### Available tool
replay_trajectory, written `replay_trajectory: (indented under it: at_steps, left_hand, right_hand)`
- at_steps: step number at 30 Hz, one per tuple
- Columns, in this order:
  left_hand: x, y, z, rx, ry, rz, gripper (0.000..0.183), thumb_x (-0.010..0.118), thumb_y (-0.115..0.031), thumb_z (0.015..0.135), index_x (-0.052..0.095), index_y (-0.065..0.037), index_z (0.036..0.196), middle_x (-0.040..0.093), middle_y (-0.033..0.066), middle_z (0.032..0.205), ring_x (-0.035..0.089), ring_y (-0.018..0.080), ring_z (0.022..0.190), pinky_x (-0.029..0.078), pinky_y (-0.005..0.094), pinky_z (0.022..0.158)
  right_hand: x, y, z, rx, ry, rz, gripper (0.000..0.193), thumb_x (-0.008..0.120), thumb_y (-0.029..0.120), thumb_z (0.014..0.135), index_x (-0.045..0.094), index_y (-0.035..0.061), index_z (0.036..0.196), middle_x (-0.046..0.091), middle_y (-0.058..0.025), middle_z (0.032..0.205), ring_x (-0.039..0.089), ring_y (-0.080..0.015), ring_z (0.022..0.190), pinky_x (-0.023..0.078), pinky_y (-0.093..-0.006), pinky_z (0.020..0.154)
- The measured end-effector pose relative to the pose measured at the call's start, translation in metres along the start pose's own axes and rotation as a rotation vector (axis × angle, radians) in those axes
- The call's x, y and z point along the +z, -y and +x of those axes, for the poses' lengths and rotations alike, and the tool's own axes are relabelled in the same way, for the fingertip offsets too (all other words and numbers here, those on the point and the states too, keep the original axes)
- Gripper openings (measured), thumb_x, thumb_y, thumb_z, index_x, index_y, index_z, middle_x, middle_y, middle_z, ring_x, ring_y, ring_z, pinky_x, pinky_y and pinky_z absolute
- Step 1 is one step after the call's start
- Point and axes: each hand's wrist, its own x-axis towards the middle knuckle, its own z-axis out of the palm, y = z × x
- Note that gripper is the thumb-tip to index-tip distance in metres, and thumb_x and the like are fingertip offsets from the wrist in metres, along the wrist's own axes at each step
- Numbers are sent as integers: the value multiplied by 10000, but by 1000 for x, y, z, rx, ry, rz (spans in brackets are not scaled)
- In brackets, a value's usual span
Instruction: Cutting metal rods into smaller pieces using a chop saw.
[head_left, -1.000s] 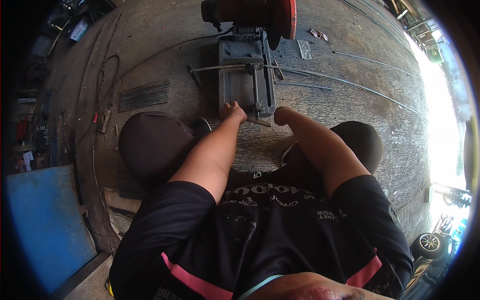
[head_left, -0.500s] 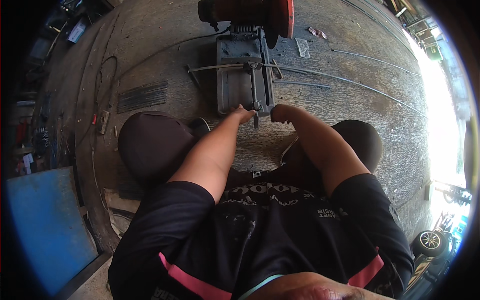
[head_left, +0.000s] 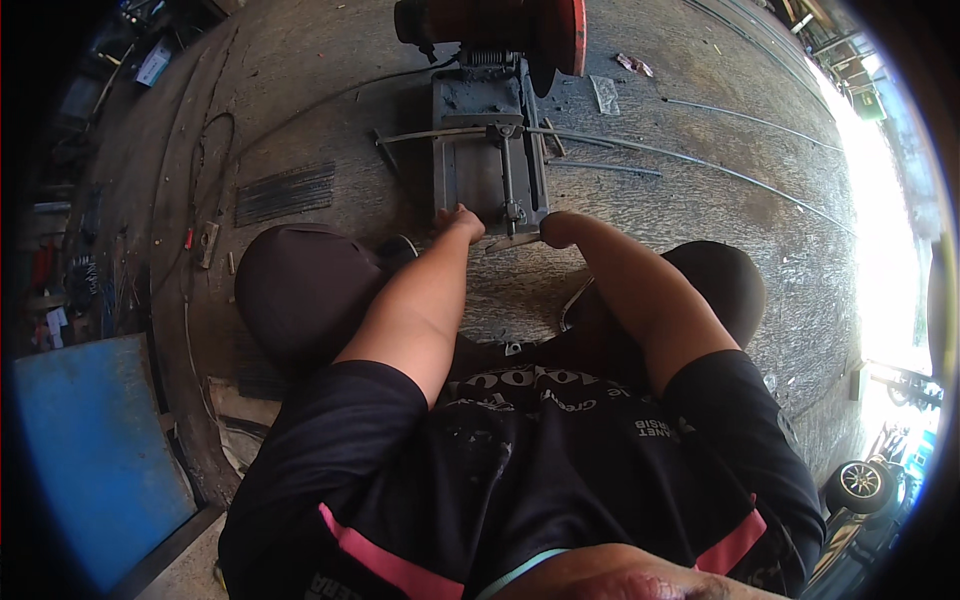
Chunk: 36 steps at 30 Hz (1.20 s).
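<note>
In front of me on the floor stands a cut-off saw with a grey metal base (head_left: 475, 185) and a red blade guard (head_left: 570, 38). A long thin metal rod (head_left: 650, 150) lies crosswise through its vise (head_left: 507, 165). My right hand (head_left: 562, 229) is closed at the right end of the vise's crank handle (head_left: 513, 241), which lies nearly level across the front; its fingertips are partly hidden. My left hand (head_left: 459, 222) is bent round the front left edge of the base, left of the crank, with some fingers hidden.
Left of the saw lies a row of short dark rods (head_left: 286, 194). More thin rods (head_left: 755, 123) and a plastic bag (head_left: 605, 96) are on the floor to the right. A cable (head_left: 340, 92) runs leftward from the saw. A blue panel (head_left: 100, 450) stands at the lower left.
The crank handle has turned from pointing toward me to lying nearly level. My left hand has moved left, away from the crank, to the base's edge. My right hand stays close by.
</note>
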Motion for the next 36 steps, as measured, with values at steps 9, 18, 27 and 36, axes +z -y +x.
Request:
replay_trajectory:
  at_steps: [9,18,27,36]
  left_hand:
    - [19,-2,-17,58,-255,384,647,592,-275,798,314,-212,1379,240,112,1455,220,277,1334,203,419,1028]
    - [21,-14,5,-99,0,-24,691,464,-356,821,197,-204,1441,169,120,1488,131,336,1379,169,487,1094]
    - [47,-2,55,246,129,42,659,389,-404,869,271,-13,1386,285,255,1417,312,376,1305,262,406,1076]
    - [24,-1,-14,214,-402,413,515,585,-295,809,424,-216,1292,394,86,1268,331,270,1204,266,416,943]
  right_hand:
    - [17,-16,22,58,126,-135,165,549,95,720,699,42,764,669,-161,823,645,-318,745,512,-413,675]
    - [-49,41,-38,143,308,412,415,508,102,778,568,90,1188,607,-149,1128,598,-288,994,500,-423,824]
    - [-14,33,17,-29,513,287,410,498,105,803,540,105,1210,600,-144,1129,593,-255,987,486,-410,848]
    - [-5,2,14,-156,185,-209,192,535,85,751,682,6,845,660,-178,913,641,-332,832,515,-418,731]
